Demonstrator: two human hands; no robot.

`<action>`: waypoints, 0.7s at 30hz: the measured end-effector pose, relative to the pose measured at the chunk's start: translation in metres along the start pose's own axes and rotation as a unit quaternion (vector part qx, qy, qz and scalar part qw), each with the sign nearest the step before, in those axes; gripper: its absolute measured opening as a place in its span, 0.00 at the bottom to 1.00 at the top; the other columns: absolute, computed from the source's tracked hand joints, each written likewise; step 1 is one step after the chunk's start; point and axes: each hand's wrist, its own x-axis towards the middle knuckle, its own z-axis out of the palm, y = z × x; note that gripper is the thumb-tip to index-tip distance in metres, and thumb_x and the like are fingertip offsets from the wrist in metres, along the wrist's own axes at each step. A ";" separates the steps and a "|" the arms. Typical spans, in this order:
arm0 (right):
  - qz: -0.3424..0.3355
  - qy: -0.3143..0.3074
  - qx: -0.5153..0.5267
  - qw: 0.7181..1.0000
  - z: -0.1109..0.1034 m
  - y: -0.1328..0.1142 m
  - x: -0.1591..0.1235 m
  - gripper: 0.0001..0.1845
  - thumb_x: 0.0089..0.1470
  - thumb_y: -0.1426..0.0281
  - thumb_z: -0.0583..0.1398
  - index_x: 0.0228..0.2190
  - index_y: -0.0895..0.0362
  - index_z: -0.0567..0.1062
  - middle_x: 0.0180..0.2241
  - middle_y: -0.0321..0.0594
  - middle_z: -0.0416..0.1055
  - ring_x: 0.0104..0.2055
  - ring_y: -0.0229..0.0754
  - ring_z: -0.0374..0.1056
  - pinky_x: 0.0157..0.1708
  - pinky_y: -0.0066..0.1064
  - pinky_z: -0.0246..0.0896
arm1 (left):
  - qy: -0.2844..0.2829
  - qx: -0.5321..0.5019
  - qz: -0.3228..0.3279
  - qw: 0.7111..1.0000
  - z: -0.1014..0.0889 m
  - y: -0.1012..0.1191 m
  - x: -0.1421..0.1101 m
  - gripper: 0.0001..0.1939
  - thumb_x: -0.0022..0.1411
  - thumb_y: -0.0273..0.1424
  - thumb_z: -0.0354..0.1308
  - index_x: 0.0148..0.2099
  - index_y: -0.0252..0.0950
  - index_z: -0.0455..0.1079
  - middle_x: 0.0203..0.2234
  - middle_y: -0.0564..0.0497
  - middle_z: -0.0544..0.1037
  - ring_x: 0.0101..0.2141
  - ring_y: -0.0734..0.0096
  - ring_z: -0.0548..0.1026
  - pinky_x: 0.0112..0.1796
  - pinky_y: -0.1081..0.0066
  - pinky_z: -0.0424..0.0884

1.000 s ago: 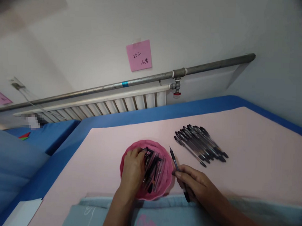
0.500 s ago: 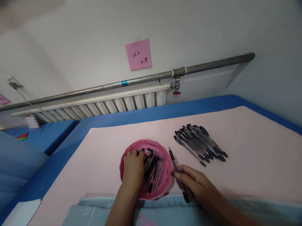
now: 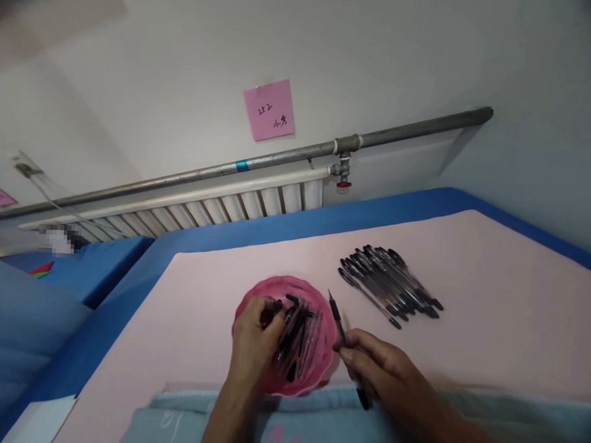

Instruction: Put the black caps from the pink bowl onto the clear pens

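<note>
**Holding uncapped pen [image 3: 338,317] beside pink scalloped bowl [image 3: 326,347]; pinching small black piece [image 3: 277,305] over it**

Clock centred on bowl, 12 toward wall [image 3: 184,79]. Bowl sits on pale pink tabletop sheet [image 3: 203,309].

Right hand [image 3: 380,367], between 3 and 4 o'clock: closed round pen, gripping with thumb and fingers. Pen slants, bare tip toward 11 o'clock, black end toward 5, just outside bowl rim.

Left hand [image 3: 253,330], at 9 o'clock inside of bowl: fingers curled, narrow, pinching small black piece. Cannot tell exact type; partly hidden by fingers.

In bowl: clear pen barrels [image 3: 310,343] and black pen parts [image 3: 293,299], loosely heaped, mostly right of left hand.

At 2 o'clock, on sheet: pile of black pens [image 3: 388,281], side by side and overlapping, slanting from 10 toward 4, well apart from bowl.

At 6 o'clock: blue-green cloth [image 3: 203,420], along near edge. At 12, on wall: pink note [image 3: 269,110], above metal pipe [image 3: 283,157] and white radiator [image 3: 228,202].
</note>
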 end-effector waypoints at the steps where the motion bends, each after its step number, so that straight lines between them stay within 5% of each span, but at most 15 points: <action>1: -0.007 -0.018 -0.013 1.000 0.001 -0.001 -0.002 0.11 0.52 0.62 0.53 0.24 0.55 0.64 0.16 0.28 0.54 0.19 0.32 0.53 0.20 0.25 0.49 | -0.028 -0.098 -0.054 0.993 -0.001 0.002 -0.003 0.04 0.51 0.30 0.57 0.31 0.37 0.69 0.26 0.52 0.73 0.29 0.70 0.71 0.33 0.70 0.66; 5: -0.028 -0.109 -0.062 0.992 0.009 -0.004 -0.010 0.10 0.49 0.64 0.53 0.21 0.56 0.63 0.17 0.29 0.54 0.20 0.33 0.53 0.20 0.24 0.48 | -0.085 -0.383 -0.182 0.901 -0.001 0.009 -0.012 0.09 0.44 0.26 0.63 0.28 0.35 0.66 0.20 0.58 0.70 0.21 0.79 0.68 0.26 0.76 0.65; 9: -0.049 -0.115 -0.097 0.987 0.013 -0.003 -0.011 0.09 0.49 0.66 0.52 0.21 0.55 0.61 0.18 0.29 0.53 0.21 0.33 0.52 0.22 0.24 0.48 | -0.091 -0.482 -0.215 0.845 -0.001 0.014 -0.014 0.13 0.41 0.24 0.66 0.32 0.34 0.70 0.24 0.55 0.74 0.25 0.77 0.72 0.29 0.75 0.69; 15: -0.055 -0.129 -0.083 0.987 0.013 0.001 -0.011 0.09 0.51 0.66 0.51 0.22 0.55 0.60 0.18 0.29 0.53 0.20 0.33 0.54 0.21 0.24 0.49 | -0.098 -0.521 -0.227 0.817 0.002 0.014 -0.018 0.12 0.42 0.22 0.66 0.32 0.33 0.72 0.26 0.53 0.76 0.29 0.76 0.74 0.33 0.74 0.70; 21: -0.056 -0.117 -0.081 0.988 0.013 0.000 -0.011 0.09 0.50 0.66 0.51 0.21 0.55 0.59 0.17 0.29 0.53 0.20 0.33 0.53 0.21 0.24 0.49 | -0.133 -0.505 -0.221 0.823 0.007 0.012 -0.020 0.09 0.45 0.21 0.65 0.32 0.32 0.72 0.27 0.52 0.75 0.30 0.75 0.73 0.34 0.73 0.69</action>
